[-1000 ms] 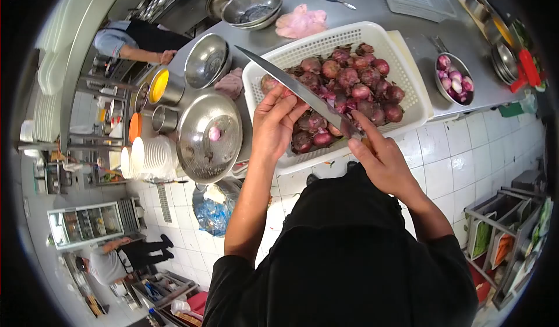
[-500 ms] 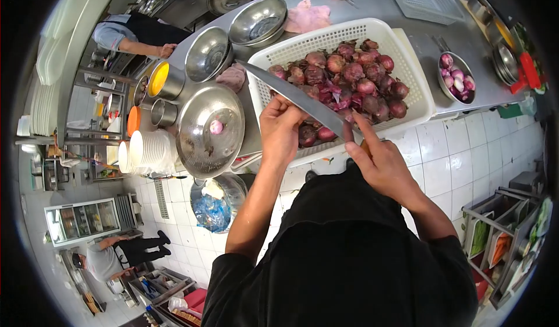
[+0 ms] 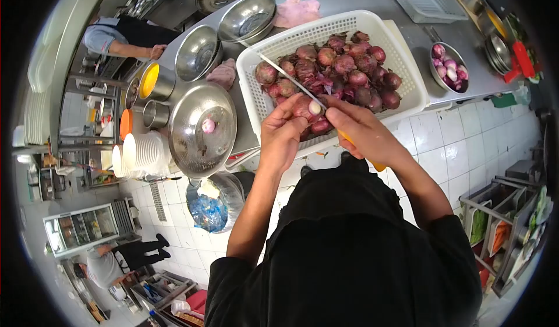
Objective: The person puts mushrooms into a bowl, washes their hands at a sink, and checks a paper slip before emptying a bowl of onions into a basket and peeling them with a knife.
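Note:
My left hand holds a red onion with a pale cut end, over the near edge of a white basket. My right hand is closed on a knife with a yellow handle. The knife's blade is edge-on beside the onion and points to the upper left across the basket. Many unpeeled red onions and loose skins lie in the basket. Left of it, one peeled onion sits on a large round metal lid.
A metal pan of peeled onions stands at the right. Metal bowls and pink cloths lie beyond the basket. A lined bin is below the counter. Another person's arm is at the upper left.
The knife has turned from showing its flat side to edge-on, and the onion in my left hand now shows a cut end. The other person's hand at the top is out of view.

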### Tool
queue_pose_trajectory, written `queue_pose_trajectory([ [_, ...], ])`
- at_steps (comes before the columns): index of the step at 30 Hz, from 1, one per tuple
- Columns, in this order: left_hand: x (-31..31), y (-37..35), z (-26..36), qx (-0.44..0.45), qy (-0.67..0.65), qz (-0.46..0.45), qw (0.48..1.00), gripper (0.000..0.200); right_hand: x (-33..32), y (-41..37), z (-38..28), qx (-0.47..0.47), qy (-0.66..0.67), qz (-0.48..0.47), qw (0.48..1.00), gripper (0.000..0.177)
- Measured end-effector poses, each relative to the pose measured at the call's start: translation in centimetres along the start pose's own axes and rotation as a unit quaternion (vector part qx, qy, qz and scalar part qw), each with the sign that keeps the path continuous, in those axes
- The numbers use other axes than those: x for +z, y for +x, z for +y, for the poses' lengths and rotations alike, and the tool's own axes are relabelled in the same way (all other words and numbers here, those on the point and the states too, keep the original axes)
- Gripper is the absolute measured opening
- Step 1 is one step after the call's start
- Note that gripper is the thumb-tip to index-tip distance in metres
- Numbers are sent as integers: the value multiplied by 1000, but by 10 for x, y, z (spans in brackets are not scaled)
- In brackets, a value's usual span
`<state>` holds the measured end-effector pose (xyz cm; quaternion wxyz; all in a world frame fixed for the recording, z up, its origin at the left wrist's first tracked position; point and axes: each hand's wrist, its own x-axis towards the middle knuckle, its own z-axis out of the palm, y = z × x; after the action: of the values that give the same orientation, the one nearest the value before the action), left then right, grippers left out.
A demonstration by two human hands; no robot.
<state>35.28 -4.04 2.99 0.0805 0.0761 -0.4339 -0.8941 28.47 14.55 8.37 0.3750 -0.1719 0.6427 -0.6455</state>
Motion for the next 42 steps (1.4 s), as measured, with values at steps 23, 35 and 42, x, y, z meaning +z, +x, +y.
queue_pose_trajectory([
  [23,-6,2,16,-17,-183,24,983,51,-14,22,-5,64,26,33,997,59],
  [35,-9,4,16,-19,-99,60,993,39,-12,24,-6,46,-66,68,994,66],
  [42,-10,8,14,-2,-96,91,991,36,1,3,6,9,-83,24,996,62],
])
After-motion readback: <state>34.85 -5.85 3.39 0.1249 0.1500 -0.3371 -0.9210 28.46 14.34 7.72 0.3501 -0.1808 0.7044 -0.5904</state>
